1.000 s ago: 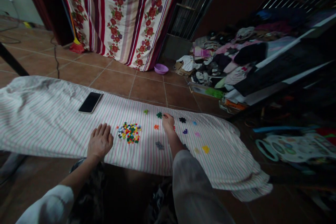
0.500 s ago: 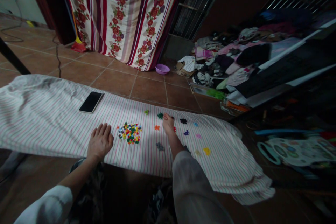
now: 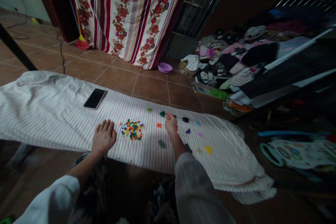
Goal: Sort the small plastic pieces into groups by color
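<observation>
My left hand [image 3: 104, 137] lies flat on the striped cloth [image 3: 118, 108], fingers stretched out, left of a mixed heap of small coloured pieces [image 3: 132, 129]. My right hand [image 3: 171, 123] is just right of a dark green cluster [image 3: 162, 113]. Its fingers are drawn together; anything between them is too small to make out. Around it lie piles sorted by colour: orange [image 3: 159, 125], lime green [image 3: 149, 109], grey [image 3: 162, 143], black [image 3: 185, 119], purple [image 3: 188, 131], pink [image 3: 200, 134], blue [image 3: 197, 123] and yellow [image 3: 208, 149]. My right hand and arm partly cover a red pile.
A phone [image 3: 95, 98] lies on the cloth at the left. Beyond, on the tiled floor, are a purple basin [image 3: 165, 67], a red broom [image 3: 82, 43] and a floral curtain [image 3: 136, 17]. Heaped clothes [image 3: 228, 54] fill the back right.
The whole view has shifted slightly, moving things a little to the right. My right hand stays beside the dark green cluster, and my left hand still rests flat.
</observation>
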